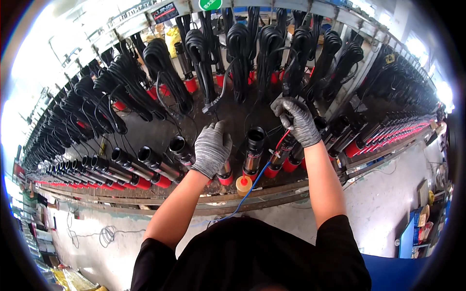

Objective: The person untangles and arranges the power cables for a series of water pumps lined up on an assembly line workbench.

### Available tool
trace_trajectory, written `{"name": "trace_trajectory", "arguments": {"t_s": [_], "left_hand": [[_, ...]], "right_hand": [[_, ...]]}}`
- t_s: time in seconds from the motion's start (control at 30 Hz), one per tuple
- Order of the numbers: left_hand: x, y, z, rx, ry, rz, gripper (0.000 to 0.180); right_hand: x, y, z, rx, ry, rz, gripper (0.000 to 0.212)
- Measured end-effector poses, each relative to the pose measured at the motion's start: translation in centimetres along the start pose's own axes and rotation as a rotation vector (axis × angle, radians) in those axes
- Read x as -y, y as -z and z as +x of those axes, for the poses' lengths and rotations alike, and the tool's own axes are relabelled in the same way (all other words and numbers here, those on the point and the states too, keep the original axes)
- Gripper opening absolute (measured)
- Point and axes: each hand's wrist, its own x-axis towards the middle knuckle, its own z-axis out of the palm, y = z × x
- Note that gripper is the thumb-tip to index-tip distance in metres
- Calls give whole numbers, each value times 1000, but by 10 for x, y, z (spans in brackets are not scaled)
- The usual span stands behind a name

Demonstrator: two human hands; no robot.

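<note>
My left hand (pixel 212 148), in a grey knit glove, lies over the top of a black and steel cylindrical pump (pixel 224 172) with a red base. Its fingers point away from me, slightly apart, just short of a grey cable end (pixel 209 106). My right hand (pixel 297 119), gloved alike, is curled below a hanging bundle of black cable (pixel 301 46). A thin red wire (pixel 282 139) runs out from under its fingers; their tips are partly hidden. Between my hands another pump (pixel 253 150) stands upright, open end up, near a yellowish round piece (pixel 243 184) with a red centre.
Rows of similar pumps (pixel 124 157) line the front of the dark bench on both sides. Coiled black cables (pixel 165 72) hang from a metal rack (pixel 340 12). A blue wire (pixel 255 182) crosses the bench edge towards me. Loose cable (pixel 108 236) lies on the floor.
</note>
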Motion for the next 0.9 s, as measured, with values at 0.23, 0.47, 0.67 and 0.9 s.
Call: {"name": "trace_trajectory", "arguments": {"t_s": [0.23, 0.47, 0.67, 0.9], "left_hand": [[17, -1, 8, -41, -155, -170, 26], [15, -7, 5, -82, -192, -171, 19], [24, -5, 7, -116, -203, -157, 27], [24, -3, 7, -89, -199, -184, 24]], "right_hand": [[49, 0, 0, -311, 8, 267, 19], [122, 24, 60, -431, 318, -628, 27], [115, -12, 103, -287, 214, -1487, 37], [100, -15, 79, -341, 69, -1398, 38]]}}
